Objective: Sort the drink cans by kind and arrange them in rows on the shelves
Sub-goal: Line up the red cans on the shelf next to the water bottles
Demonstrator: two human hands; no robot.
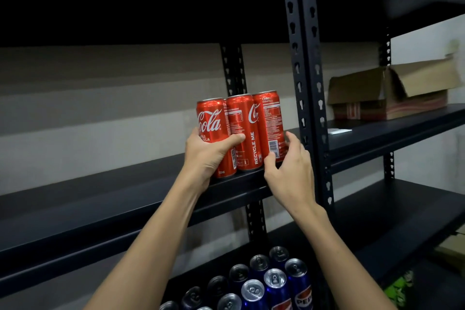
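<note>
Three tall red cola cans stand side by side near the right end of a black shelf (105, 191). My left hand (206, 156) grips the left red can (212, 118), its thumb reaching across onto the middle red can (242, 128). My right hand (289, 171) holds the right red can (270, 118) low down, thumb on its front and fingers curled behind it. On the shelf below, several blue cola cans (274, 287) and dark-topped cans (239, 275) stand in rows.
A black slotted upright (305, 63) stands just right of the red cans. An open cardboard box (392, 93) and a white slip (339, 131) lie on the right-hand unit's shelf (402, 128). A green object (400, 287) shows at the lower right.
</note>
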